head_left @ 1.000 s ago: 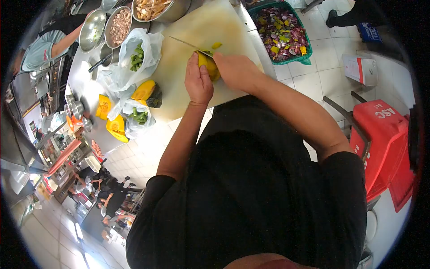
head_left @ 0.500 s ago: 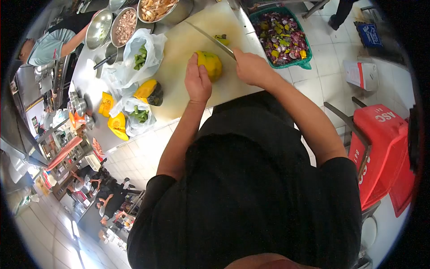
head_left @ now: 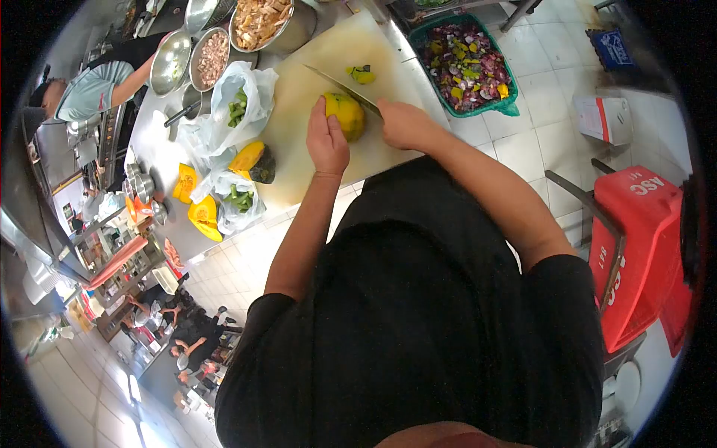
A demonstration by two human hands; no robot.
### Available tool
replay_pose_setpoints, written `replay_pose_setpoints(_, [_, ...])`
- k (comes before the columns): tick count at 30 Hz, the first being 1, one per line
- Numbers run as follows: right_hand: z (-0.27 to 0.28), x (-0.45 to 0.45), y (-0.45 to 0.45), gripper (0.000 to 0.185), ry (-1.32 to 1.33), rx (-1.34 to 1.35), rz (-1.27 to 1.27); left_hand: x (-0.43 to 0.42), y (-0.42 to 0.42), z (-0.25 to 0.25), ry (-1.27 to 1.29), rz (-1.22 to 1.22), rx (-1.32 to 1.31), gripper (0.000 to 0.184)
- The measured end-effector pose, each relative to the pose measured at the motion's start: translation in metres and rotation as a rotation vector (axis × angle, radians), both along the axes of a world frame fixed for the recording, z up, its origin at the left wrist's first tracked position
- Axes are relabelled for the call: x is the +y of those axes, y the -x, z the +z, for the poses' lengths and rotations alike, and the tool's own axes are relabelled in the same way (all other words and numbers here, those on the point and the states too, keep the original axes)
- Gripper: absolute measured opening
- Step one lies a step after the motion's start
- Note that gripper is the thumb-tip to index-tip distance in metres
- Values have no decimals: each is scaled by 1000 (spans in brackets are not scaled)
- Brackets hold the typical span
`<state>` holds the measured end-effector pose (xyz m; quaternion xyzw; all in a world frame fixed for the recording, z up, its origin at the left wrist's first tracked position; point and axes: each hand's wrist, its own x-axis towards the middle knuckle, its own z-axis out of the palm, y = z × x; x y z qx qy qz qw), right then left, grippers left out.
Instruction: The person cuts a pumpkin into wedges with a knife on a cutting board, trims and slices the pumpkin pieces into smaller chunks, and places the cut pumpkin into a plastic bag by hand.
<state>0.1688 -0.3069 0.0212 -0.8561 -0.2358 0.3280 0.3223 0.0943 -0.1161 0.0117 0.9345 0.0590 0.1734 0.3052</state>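
Note:
A chunk of peeled yellow pumpkin sits on the pale cutting board. My left hand presses its left side, fingers stretched along it and thumb on the near face. In my right hand is the handle of a long kitchen knife. Its blade slants up to the left, across the pumpkin's far edge; whether it cuts in, I cannot tell. Just beyond the blade lie green and yellow peelings.
Left of the board are a dark-skinned pumpkin wedge, more pumpkin pieces, and plastic bags with cut green vegetables. Metal bowls stand behind. A green crate of scraps sits at right. A co-worker holds a bowl.
The knife and right hand have come nearer my body, bringing the blade down to the pumpkin's far edge. The peelings are now fully visible. My left hand stays on the pumpkin.

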Motion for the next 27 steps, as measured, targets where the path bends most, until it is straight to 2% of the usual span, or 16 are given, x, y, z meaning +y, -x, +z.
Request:
replay_pose_setpoints(3, [-7, -17, -7, 30, 126, 15, -75, 1, 2, -1, 3, 14, -9, 41])
replay_pose_setpoints(5, [-12, -50, -16, 32, 114, -38, -128, -1, 1, -2, 16, 14, -15, 41])
replay_pose_setpoints(9, [-5, -117, -26, 25, 147, -190, -262, 4, 4, -6, 24, 11, -13, 40])
replay_pose_setpoints(11, [-17, -151, -28, 26, 176, -239, -276, 5, 4, -6, 27, 16, -6, 40])
replay_pose_setpoints(13, [-5, -169, -21, 26, 200, -266, -281, 3, 4, -5, 40, 24, 19, 41])
replay_pose_setpoints(15, [6, -182, -11, 21, 221, -287, -335, 1, 3, -1, 167, 41, 43, 43])
replay_pose_setpoints(16, [3, -186, -6, 23, 196, -363, -371, 0, 3, -1, 234, 44, 57, 44])
replay_pose_setpoints(19, [-3, -198, 2, 32, 151, -386, -472, 0, 1, -3, 230, 50, 22, 47])
replay_pose_setpoints(22, [-3, -211, 7, 36, 184, -346, -522, -9, -1, 12, 102, 58, 11, 49])
replay_pose_setpoints(25, [7, -225, 8, 37, 204, -321, -520, -30, -11, 36, -130, -127, -79, 53])
replay_pose_setpoints(27, [18, -231, 7, 36, 236, -304, -505, -53, -26, 45, -162, -261, -79, 54])
